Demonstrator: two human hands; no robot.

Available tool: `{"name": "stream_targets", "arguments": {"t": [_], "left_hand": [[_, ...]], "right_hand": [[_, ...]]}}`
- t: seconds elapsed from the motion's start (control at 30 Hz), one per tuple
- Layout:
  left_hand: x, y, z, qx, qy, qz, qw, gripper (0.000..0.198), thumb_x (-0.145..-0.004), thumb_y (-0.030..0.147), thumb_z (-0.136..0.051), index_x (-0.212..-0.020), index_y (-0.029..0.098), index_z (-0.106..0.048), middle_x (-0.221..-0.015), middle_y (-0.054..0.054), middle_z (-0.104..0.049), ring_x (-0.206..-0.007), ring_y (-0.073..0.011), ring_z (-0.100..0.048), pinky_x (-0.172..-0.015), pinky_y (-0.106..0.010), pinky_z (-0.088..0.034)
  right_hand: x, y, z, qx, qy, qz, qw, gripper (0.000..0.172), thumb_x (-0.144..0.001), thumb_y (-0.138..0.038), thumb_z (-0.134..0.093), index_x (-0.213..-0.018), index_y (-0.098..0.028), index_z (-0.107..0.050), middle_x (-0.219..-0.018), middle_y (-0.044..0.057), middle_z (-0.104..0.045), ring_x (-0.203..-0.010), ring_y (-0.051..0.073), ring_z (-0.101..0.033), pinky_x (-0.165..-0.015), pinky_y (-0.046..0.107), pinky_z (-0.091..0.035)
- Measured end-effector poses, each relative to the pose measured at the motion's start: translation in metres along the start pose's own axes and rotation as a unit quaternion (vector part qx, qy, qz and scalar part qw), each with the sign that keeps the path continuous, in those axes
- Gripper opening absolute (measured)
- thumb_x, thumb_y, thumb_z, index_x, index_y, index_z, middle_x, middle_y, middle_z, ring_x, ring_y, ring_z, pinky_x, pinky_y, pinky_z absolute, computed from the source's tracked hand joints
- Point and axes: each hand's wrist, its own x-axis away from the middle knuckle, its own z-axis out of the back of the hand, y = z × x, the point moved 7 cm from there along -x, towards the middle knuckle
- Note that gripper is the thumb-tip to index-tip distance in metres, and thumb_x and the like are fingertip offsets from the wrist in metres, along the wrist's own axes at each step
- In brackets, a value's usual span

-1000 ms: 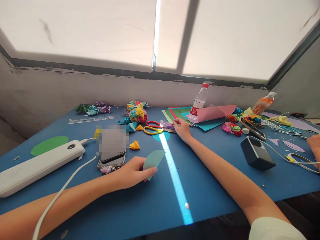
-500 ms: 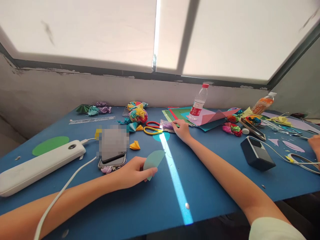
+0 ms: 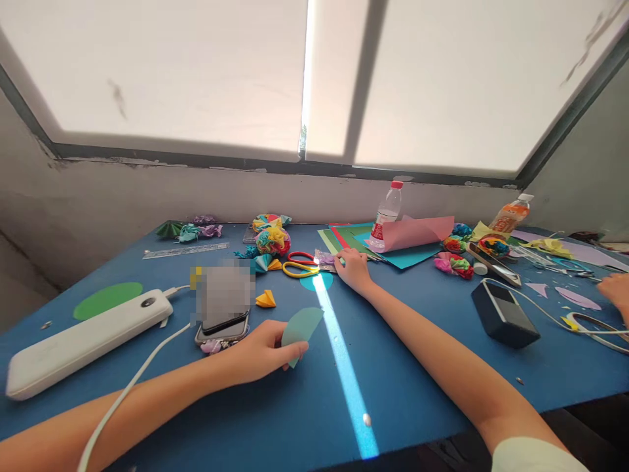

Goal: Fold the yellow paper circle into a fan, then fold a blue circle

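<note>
Between the thumb and fingers of my left hand is a folded light-teal paper piece, rounded along its upper edge. My right hand reaches further back, its fingers bent down at the end of a small clear packet with purple contents. What those fingertips grip, if anything, is hidden. Left of the packet lie scissors with red and yellow handles, their blades mostly out of sight. A flat teal paper circle lies just in front of them. A small folded yellow paper piece rests left of it.
A white power bank and a phone lie at left. Paper sheets lie under a water bottle. A dark box-shaped device, paper flowers and another person's hand are at right.
The view has tilted up slightly, so the table sits lower in the picture. My right hand's fingers have lowered at the packet. The left hand keeps the teal paper in its grip.
</note>
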Motion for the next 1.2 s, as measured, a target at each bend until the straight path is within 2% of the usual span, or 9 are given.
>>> {"name": "stream_targets", "arguments": {"t": [0.03, 0.1, 0.2, 0.33, 0.4, 0.53, 0.77, 1.07, 1.2], "left_hand": [[0.000, 0.000, 0.000, 0.001, 0.002, 0.003, 1.000, 0.038, -0.081, 0.051, -0.047, -0.073, 0.015, -0.055, -0.069, 0.000, -0.050, -0.065, -0.0139, -0.050, -0.063, -0.025, -0.045], [0.000, 0.001, 0.001, 0.002, 0.008, 0.009, 1.000, 0.039, -0.079, 0.052, -0.048, -0.073, 0.014, -0.055, -0.070, 0.000, -0.050, -0.065, -0.0142, -0.050, -0.063, -0.025, -0.045], [0.000, 0.002, 0.001, 0.003, 0.003, 0.003, 1.000, 0.039, -0.080, 0.052, -0.048, -0.075, 0.014, -0.055, -0.071, -0.001, -0.050, -0.066, -0.0143, -0.051, -0.064, -0.026, -0.045], [0.001, 0.003, 0.001, 0.007, -0.005, -0.011, 1.000, 0.038, -0.082, 0.050, -0.046, -0.076, 0.014, -0.055, -0.071, -0.001, -0.051, -0.066, -0.0137, -0.051, -0.064, -0.025, -0.044], [0.002, 0.002, 0.001, 0.006, -0.007, -0.012, 1.000, 0.038, -0.082, 0.050, -0.046, -0.076, 0.014, -0.055, -0.071, 0.000, -0.051, -0.066, -0.0136, -0.051, -0.064, -0.025, -0.044], [0.001, -0.001, 0.002, -0.003, -0.001, -0.014, 1.000, 0.038, -0.082, 0.051, -0.047, -0.075, 0.015, -0.056, -0.070, 0.000, -0.052, -0.065, -0.0135, -0.052, -0.063, -0.025, -0.043], [-0.001, -0.001, 0.002, -0.001, -0.003, -0.020, 1.000, 0.035, -0.082, 0.048, -0.048, -0.073, 0.015, -0.056, -0.069, 0.001, -0.053, -0.063, -0.0126, -0.051, -0.061, -0.024, -0.043], [-0.001, -0.001, 0.002, 0.001, 0.004, -0.020, 1.000, 0.034, -0.080, 0.048, -0.049, -0.072, 0.016, -0.056, -0.067, 0.000, -0.054, -0.063, -0.0133, -0.051, -0.061, -0.024, -0.042], [-0.001, -0.003, 0.002, -0.005, 0.003, -0.017, 1.000, 0.034, -0.081, 0.048, -0.049, -0.072, 0.015, -0.055, -0.067, 0.000, -0.053, -0.063, -0.0135, -0.051, -0.061, -0.024, -0.042]], "right_hand": [[0.000, 0.001, 0.002, -0.008, 0.019, -0.010, 1.000, 0.024, -0.082, -0.021, -0.044, -0.095, -0.017, -0.063, -0.096, 0.009, -0.064, -0.092, 0.024, -0.055, -0.080, 0.037, -0.033], [0.002, 0.001, 0.011, -0.012, 0.068, -0.007, 0.998, 0.042, -0.081, -0.020, -0.040, -0.121, -0.016, -0.050, -0.110, 0.012, -0.059, -0.099, 0.025, -0.053, -0.082, 0.037, -0.035], [0.007, -0.018, 0.026, 0.054, 0.107, 0.084, 0.989, 0.062, -0.079, -0.011, -0.036, -0.140, -0.017, -0.026, -0.136, 0.014, -0.039, -0.121, 0.025, -0.041, -0.092, 0.038, -0.032], [0.012, -0.048, 0.031, 0.161, 0.063, 0.214, 0.961, 0.062, -0.080, -0.010, -0.041, -0.139, -0.031, -0.031, -0.148, 0.006, -0.022, -0.134, 0.026, -0.022, -0.103, 0.046, -0.017], [0.012, -0.053, 0.031, 0.179, 0.047, 0.235, 0.954, 0.062, -0.082, -0.010, -0.040, -0.139, -0.032, -0.029, -0.148, 0.003, -0.022, -0.136, 0.026, -0.018, -0.105, 0.051, -0.010], [0.007, -0.044, 0.026, 0.180, 0.030, 0.229, 0.956, 0.060, -0.084, -0.011, -0.036, -0.141, -0.024, -0.026, -0.147, 0.002, -0.026, -0.137, 0.025, -0.016, -0.106, 0.055, -0.002], [0.004, -0.027, 0.019, 0.142, 0.035, 0.219, 0.965, 0.047, -0.087, -0.019, -0.036, -0.134, -0.018, -0.040, -0.144, 0.005, -0.032, -0.136, 0.024, -0.020, -0.110, 0.046, -0.011], [0.005, -0.026, 0.018, 0.129, 0.010, 0.220, 0.967, 0.055, -0.078, -0.009, -0.038, -0.132, -0.016, -0.042, -0.143, 0.008, -0.034, -0.135, 0.023, -0.021, -0.108, 0.044, -0.017], [0.008, -0.029, 0.019, 0.127, 0.015, 0.231, 0.964, 0.045, -0.085, -0.021, -0.042, -0.130, -0.018, -0.046, -0.142, 0.007, -0.036, -0.136, 0.026, -0.019, -0.106, 0.045, -0.018]]}}
